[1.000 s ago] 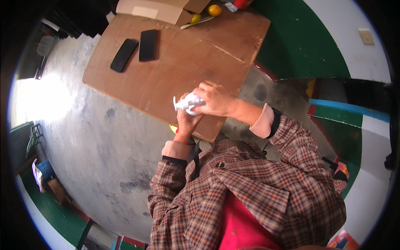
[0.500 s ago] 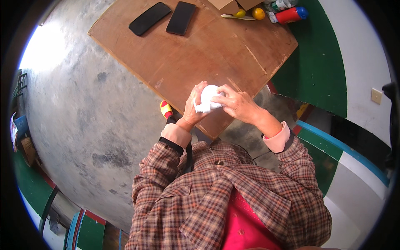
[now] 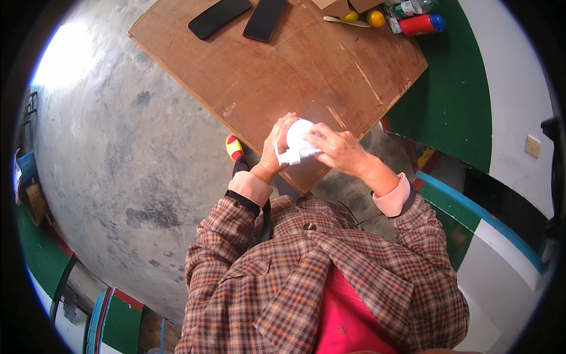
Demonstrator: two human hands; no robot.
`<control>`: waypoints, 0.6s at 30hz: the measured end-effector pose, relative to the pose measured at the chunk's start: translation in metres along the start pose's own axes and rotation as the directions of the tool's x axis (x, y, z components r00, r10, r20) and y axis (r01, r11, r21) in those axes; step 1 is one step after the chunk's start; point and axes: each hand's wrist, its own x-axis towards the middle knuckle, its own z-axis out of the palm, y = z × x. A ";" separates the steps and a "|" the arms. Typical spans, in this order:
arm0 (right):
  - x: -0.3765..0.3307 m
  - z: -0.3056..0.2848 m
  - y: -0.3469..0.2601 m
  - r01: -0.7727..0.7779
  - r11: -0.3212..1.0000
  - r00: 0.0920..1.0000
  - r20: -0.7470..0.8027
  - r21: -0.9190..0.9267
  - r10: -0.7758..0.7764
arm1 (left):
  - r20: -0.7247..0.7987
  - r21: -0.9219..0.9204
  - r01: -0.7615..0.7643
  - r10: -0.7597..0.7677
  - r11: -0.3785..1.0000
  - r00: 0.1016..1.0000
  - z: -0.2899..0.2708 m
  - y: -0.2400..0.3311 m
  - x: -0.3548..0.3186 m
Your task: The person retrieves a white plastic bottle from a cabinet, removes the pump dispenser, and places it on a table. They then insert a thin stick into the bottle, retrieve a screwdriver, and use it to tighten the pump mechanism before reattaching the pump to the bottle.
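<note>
Above the near corner of the wooden table, a white plastic object (image 3: 299,133) with a round body and a narrow, spout-like piece is between my hands. My left hand (image 3: 275,146) wraps round its left side, with the fingers pointing away from me. From the right, my right hand (image 3: 340,148) grips it, its bent fingers on the round part. The spout-like piece sits on the near side, across the gap between both hands. The underside is hidden, and its exact kind cannot be made out.
Two black phones (image 3: 219,17) lie at the table's (image 3: 283,76) far left. At the far right are a cardboard box (image 3: 354,6), yellow fruit (image 3: 375,19), a pale knife-like strip (image 3: 346,22), a clear bottle (image 3: 415,7) and a red bottle with a blue cap (image 3: 422,25).
The spout-like piece has turned slightly and shows more clearly toward me. Both hands keep their hold. The whole view has shifted a little, so the table items sit higher and farther right.
</note>
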 end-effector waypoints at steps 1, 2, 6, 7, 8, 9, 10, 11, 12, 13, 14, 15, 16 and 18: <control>0.001 -0.002 0.001 0.042 0.999 0.999 0.023 -0.025 -0.042 | 0.004 -0.016 0.012 -0.012 1.000 1.000 0.000 0.000 0.000; 0.002 -0.004 0.001 0.090 0.995 0.995 0.040 -0.046 -0.088 | 0.012 -0.031 0.016 -0.016 0.999 1.000 0.001 0.000 0.000; 0.007 -0.008 -0.003 0.118 0.992 0.987 0.114 -0.050 -0.112 | 0.021 -0.032 0.007 -0.006 0.999 1.000 0.002 -0.002 -0.001; 0.007 -0.007 -0.005 0.064 0.998 0.996 0.059 -0.027 -0.062 | 0.022 -0.016 0.006 -0.006 1.000 1.000 0.003 -0.003 -0.001; 0.007 -0.007 -0.007 -0.003 1.000 1.000 0.016 0.001 0.003 | 0.016 -0.001 0.004 -0.004 1.000 1.000 0.003 -0.003 -0.002; 0.006 -0.005 -0.009 -0.069 0.997 0.997 -0.025 0.032 0.069 | 0.009 0.003 0.004 -0.004 1.000 1.000 0.004 -0.004 -0.003; 0.007 -0.004 -0.011 -0.131 0.991 0.991 -0.021 0.012 0.131 | -0.004 0.006 -0.001 0.001 1.000 1.000 0.006 -0.004 -0.003; 0.006 -0.002 -0.012 -0.194 0.981 0.981 -0.018 -0.008 0.193 | -0.019 0.007 -0.012 0.012 1.000 1.000 0.007 -0.004 -0.004; 0.006 0.000 -0.012 -0.253 0.967 0.967 -0.017 -0.028 0.253 | -0.008 0.008 -0.003 0.003 1.000 1.000 0.008 -0.004 -0.004; 0.006 0.002 -0.012 -0.245 0.969 0.969 -0.018 -0.036 0.245 | -0.022 -0.007 0.000 0.000 1.000 1.000 0.009 -0.004 -0.004; 0.006 0.003 -0.012 -0.237 0.971 0.972 -0.019 -0.043 0.236 | -0.020 -0.018 0.002 -0.002 1.000 1.000 0.009 -0.004 -0.004; 0.006 0.004 -0.012 -0.253 0.966 0.967 -0.006 -0.056 0.253 | -0.025 -0.030 0.000 0.000 1.000 1.000 0.009 -0.004 -0.004; 0.006 0.005 -0.011 -0.210 0.976 0.978 0.000 -0.065 0.210 | -0.023 -0.016 -0.005 0.004 1.000 1.000 0.009 -0.004 -0.004; 0.006 0.004 -0.009 -0.177 0.981 0.981 0.071 -0.085 0.183 | -0.040 0.002 -0.032 0.032 0.999 0.999 0.009 -0.003 -0.003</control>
